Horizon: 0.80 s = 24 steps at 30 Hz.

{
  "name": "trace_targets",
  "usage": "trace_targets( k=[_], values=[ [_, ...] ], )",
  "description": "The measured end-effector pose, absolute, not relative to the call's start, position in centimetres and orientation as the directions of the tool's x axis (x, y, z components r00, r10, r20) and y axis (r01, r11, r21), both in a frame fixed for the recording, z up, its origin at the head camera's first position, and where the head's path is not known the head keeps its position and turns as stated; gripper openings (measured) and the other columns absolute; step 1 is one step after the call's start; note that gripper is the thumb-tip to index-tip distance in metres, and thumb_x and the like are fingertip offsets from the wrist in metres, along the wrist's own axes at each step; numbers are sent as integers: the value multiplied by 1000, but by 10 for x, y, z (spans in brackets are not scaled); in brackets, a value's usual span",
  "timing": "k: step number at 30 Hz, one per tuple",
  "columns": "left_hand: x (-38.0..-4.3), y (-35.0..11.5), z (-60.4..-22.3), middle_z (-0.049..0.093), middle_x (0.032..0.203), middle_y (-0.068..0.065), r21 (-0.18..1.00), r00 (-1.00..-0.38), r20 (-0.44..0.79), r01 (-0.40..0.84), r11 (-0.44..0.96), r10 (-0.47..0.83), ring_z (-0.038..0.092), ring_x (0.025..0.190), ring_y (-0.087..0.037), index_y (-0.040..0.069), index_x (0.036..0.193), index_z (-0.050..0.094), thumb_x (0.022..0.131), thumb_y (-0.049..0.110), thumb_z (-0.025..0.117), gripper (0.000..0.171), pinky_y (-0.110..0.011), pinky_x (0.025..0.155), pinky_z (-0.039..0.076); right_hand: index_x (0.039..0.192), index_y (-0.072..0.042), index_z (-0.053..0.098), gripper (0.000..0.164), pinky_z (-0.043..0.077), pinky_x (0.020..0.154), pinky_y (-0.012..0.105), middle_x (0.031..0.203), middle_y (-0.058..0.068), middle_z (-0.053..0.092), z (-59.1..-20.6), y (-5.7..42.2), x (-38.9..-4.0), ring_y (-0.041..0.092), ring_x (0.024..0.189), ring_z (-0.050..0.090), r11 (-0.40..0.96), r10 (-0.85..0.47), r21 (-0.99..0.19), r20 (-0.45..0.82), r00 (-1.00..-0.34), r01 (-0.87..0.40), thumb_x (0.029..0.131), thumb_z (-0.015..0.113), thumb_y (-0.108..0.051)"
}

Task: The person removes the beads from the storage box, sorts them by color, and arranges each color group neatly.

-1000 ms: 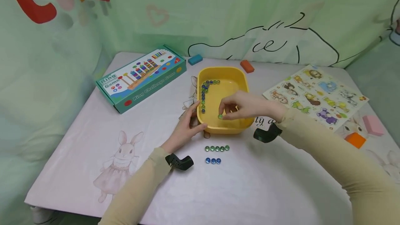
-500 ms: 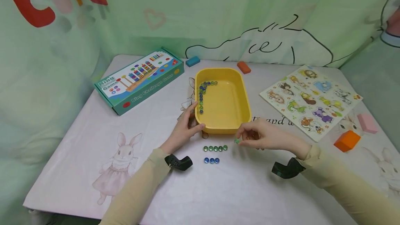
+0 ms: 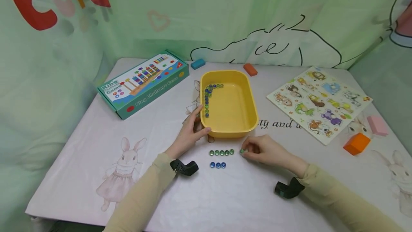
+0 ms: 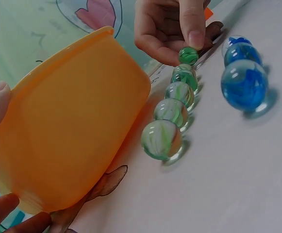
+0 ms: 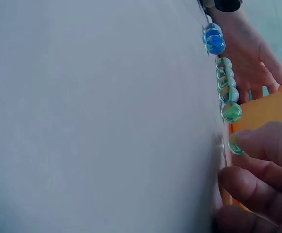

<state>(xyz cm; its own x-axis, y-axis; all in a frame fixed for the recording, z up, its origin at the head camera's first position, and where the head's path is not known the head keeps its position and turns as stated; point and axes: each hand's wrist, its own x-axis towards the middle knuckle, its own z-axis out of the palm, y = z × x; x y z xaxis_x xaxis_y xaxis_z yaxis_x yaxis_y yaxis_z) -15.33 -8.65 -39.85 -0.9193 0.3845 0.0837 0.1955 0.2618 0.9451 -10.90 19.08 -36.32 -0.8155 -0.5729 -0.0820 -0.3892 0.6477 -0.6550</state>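
My left hand [image 3: 189, 134] grips the near left corner of a yellow plastic tub [image 3: 230, 134], fingers along its left side and thumb at the front. Blue and green marbles [image 3: 206, 101] line the tub's left and far inner edges. In front of the tub, my right hand [image 3: 265, 150] pinches a green marble [image 5: 236, 147] between thumb and fingertip, at the tabletop. Just left of it runs a row of several green marbles [image 3: 221, 152]. Nearer to me lie 3 blue marbles [image 3: 218, 165] in a shorter row.
A Ring Challenge Game box [image 3: 145, 83] lies at the back left. Behind the tub are a blue block [image 3: 197, 63] and an orange-red block [image 3: 250, 69]. To the right lie an animal picture board [image 3: 318, 105], an orange block [image 3: 356, 144] and a pink block [image 3: 377, 125].
My right hand has come out of the tub with the green marble and down to the table, at the right end of the green row. The left hand stays on the tub.
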Motion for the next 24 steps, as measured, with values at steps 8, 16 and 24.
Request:
trace_targets(
  k=[8, 16, 24],
  values=[
    [-154, -85, -399, 41, 138, -10, 955, -911, 114, 211, 210, 395, 43, 116, -20, 29, 148, 15, 89, 29, 62, 76, -35, 98, 33, 90, -14, 66, 8, 36, 52, 19, 64, -10, 50, -369, 187, -107, 1, 57, 42, 686, -531, -615, -57, -845, -389, 84, 68, -19],
    [-147, -86, -382, 45, 130, -22, 954, -904, 104, 208, 214, 415, 44, 99, -30, 15, 149, 13, 90, 17, 60, 76, -37, 83, 33, 91, -18, 67, 9, 37, 53, 18, 64, -14, 50, -368, 183, -105, 1, 57, 42, 691, -545, -595, -55, -837, -411, 83, 69, -22],
    [-139, -86, -364, 37, 139, -23, 955, -898, 104, 211, 210, 427, 43, 108, -30, 7, 148, 13, 91, 15, 59, 74, -39, 92, 33, 94, -20, 68, 12, 37, 54, 18, 66, -15, 51, -367, 184, -107, 0, 58, 43, 687, -571, -574, -46, -820, -446, 85, 67, -27]
  ],
)
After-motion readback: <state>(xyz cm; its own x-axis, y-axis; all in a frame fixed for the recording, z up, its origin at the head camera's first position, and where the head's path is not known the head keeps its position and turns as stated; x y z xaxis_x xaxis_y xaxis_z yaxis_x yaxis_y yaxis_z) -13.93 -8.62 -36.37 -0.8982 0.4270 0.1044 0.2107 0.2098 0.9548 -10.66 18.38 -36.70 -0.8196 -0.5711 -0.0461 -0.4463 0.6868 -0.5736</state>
